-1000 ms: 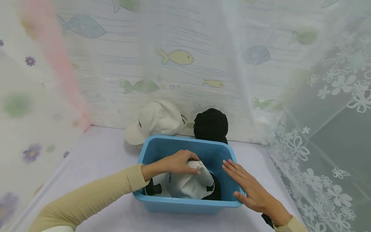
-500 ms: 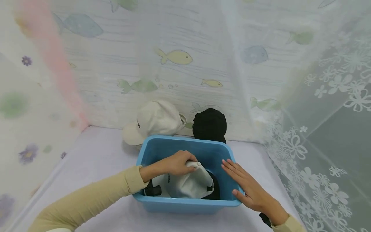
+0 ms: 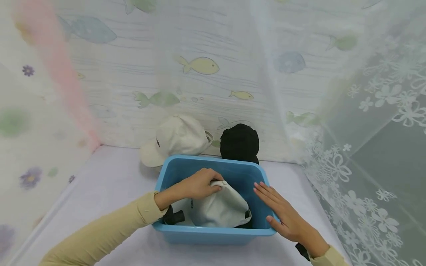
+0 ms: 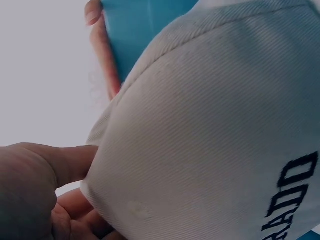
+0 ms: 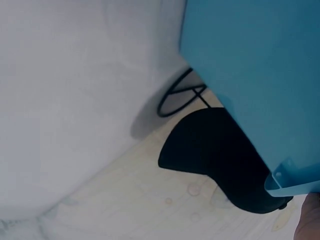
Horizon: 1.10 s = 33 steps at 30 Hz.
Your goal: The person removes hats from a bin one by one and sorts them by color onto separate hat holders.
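In the head view my left hand [image 3: 199,184] reaches into a blue plastic bin [image 3: 213,232] and pinches the crown of a white cap [image 3: 221,208]. The left wrist view shows the thumb [image 4: 75,162] on one side of the cap's twill fabric, fingers on the other; dark lettering [image 4: 290,190] runs along it. Part of a black item [image 3: 246,224] shows under the cap, mostly hidden. My right hand [image 3: 283,210] rests at the bin's right rim with straight fingers. In the right wrist view only a bit of that hand [image 5: 307,220] appears.
Behind the bin sit a cream cap [image 3: 179,136] and a black cap [image 3: 239,143]. A thin black wire stand [image 5: 175,97] stands by the black cap. Fish-patterned curtain [image 3: 199,85] hangs behind, lace curtain [image 3: 382,155] at right. White cloth [image 3: 123,177] covers the table.
My left hand has moved slightly up and left, lifting the white cap's crown with it. Less of the black item beneath shows. The right hand stays at the rim.
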Tool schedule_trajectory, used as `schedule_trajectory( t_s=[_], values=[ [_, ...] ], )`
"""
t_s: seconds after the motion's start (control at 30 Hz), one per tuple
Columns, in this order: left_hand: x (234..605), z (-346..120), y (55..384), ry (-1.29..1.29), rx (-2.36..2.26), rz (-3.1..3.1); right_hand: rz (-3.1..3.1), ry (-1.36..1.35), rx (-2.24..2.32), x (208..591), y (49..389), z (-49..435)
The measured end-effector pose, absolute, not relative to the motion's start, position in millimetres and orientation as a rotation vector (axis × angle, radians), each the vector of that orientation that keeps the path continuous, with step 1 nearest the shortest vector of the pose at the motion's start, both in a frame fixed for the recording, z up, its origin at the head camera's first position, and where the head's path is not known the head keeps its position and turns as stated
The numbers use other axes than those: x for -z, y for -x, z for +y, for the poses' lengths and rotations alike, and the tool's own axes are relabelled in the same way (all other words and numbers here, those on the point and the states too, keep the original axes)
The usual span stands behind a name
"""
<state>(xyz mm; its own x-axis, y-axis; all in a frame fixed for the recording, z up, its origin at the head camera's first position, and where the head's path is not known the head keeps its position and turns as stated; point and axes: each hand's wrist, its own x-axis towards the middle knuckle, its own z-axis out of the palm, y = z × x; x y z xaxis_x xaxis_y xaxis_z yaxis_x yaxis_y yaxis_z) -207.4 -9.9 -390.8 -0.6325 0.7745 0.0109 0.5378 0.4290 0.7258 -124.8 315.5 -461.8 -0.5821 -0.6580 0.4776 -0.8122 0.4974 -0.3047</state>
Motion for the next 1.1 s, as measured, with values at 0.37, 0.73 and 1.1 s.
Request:
schedule_trajectory(
  t_s=[0.37,0.73,1.1],
  values=[
    [380,-15,202,-1.169,-1.124,2.397,-2.423,-1.238,-0.782,465,123,315],
    [370,-20,202,-1.2,-1.26,2.336,-2.387,-1.248,-0.766,467,125,316],
    [343,-27,202,-1.269,-1.437,2.284,-2.406,-1.203,-0.727,466,123,318]
  ],
)
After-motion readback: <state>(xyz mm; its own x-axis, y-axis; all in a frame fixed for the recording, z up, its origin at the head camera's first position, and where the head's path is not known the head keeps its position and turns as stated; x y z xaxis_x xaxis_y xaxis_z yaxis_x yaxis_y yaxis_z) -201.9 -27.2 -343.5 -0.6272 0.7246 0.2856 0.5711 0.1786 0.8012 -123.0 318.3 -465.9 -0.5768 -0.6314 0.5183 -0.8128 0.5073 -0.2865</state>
